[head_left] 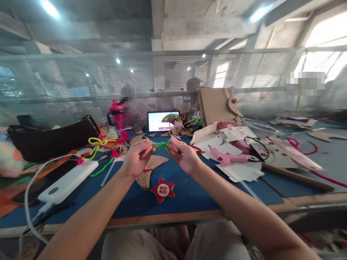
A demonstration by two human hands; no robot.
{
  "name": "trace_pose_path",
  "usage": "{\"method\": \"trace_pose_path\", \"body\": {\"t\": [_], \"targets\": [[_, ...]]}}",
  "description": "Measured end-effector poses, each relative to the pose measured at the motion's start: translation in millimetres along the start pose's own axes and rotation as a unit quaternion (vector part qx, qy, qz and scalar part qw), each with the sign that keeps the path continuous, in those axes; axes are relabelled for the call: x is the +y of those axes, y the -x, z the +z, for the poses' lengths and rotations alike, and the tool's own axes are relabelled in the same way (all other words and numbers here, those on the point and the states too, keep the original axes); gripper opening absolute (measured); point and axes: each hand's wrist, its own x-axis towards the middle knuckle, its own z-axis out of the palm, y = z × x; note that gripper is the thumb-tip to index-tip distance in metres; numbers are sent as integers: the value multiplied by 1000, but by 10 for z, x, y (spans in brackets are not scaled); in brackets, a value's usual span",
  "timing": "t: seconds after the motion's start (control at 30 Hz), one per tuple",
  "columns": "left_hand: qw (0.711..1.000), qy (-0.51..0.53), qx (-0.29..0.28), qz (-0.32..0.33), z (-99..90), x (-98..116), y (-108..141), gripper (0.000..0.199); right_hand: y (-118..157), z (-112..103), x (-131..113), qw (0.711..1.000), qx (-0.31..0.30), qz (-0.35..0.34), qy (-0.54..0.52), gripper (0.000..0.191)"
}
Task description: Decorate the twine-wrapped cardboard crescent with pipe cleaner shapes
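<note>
Between my two hands a green pipe cleaner [162, 145] is stretched, bent or twisted at its middle. My left hand [137, 156] pinches its left end, and my right hand [182, 155] pinches the other end. Below them on the blue mat lies a twine-wrapped crescent [145, 178] with a red band, partly hidden by my left hand. Nearer to me is a red star [163, 190] with a round white emblem. Another green pipe cleaner piece [102, 168] lies left of my left hand.
A white power bank [69, 181] with a cable lies at left, near a yellow pipe cleaner bow [98, 142] and a pink tumbler [116, 117]. A lit tablet [159, 122] stands at the back. A pink glue gun [229, 156] rests on paper scraps at right.
</note>
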Motion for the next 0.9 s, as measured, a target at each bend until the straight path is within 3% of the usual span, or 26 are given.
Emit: {"method": "trace_pose_path", "body": {"t": [0.2, 0.37, 0.47, 0.63, 0.77, 0.9], "targets": [[998, 28, 51, -31, -77, 50, -43, 36, 16, -66, -103, 1000, -7, 16, -24, 40], [998, 16, 20, -49, -103, -26, -57, 32, 2, -107, -221, 998, 7, -22, -58, 38], [998, 13, 21, -57, -78, -71, -48, 32, 12, -99, -245, 999, 12, -37, -35, 38], [996, 34, 75, -45, 75, -34, 8, 34, -3, -88, -190, 998, 36, -53, 14, 37], [990, 63, 110, -68, 204, 28, 64, 29, -10, -87, -182, 999, 36, -20, -26, 37], [986, 33, 118, -109, 171, 57, 46, 29, 12, -106, -210, 998, 20, 25, -62, 38]]}}
